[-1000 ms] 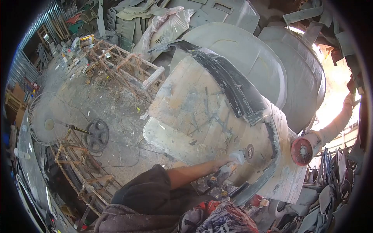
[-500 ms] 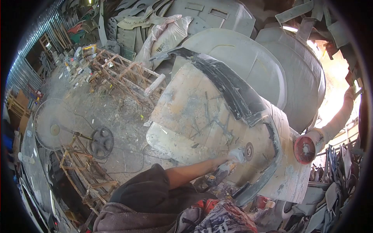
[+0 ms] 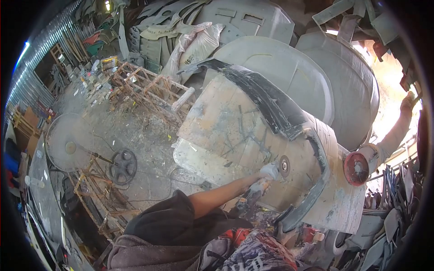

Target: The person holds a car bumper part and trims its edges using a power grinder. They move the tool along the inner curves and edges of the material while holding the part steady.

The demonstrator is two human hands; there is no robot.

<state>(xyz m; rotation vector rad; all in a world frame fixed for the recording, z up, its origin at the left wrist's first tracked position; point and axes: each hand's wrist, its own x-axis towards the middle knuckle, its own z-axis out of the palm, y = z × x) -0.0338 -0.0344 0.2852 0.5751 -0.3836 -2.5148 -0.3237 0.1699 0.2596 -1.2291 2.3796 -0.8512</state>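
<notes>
My left hand (image 3: pixel 269 171), in a pale glove or thick with dust, is closed around a grinder (image 3: pixel 253 192). The tool's round disc (image 3: pixel 284 166) faces a long, curved black car body part (image 3: pixel 266 101) coated with white dust, standing a little apart from it. This part lies across a large pale panel (image 3: pixel 226 122), bending round at the right and running down toward my body. My bare left forearm reaches in from a black sleeve (image 3: pixel 158 212). I cannot make out my right hand; it may be hidden below my arm.
A red-rimmed round fan or duct (image 3: pixel 356 168) stands at the right. Large grey panels (image 3: pixel 275 72) lean behind the work. Rusty metal frames (image 3: pixel 149 92), a pedestal fan (image 3: pixel 70 147) and a cable on the floor are at the left. Stacked scrap pieces (image 3: pixel 393 198) crowd the lower right.
The grinder and my left hand have shifted slightly up and left relative to the panel. The whole view has turned a little. The black part stays in place on the panel.
</notes>
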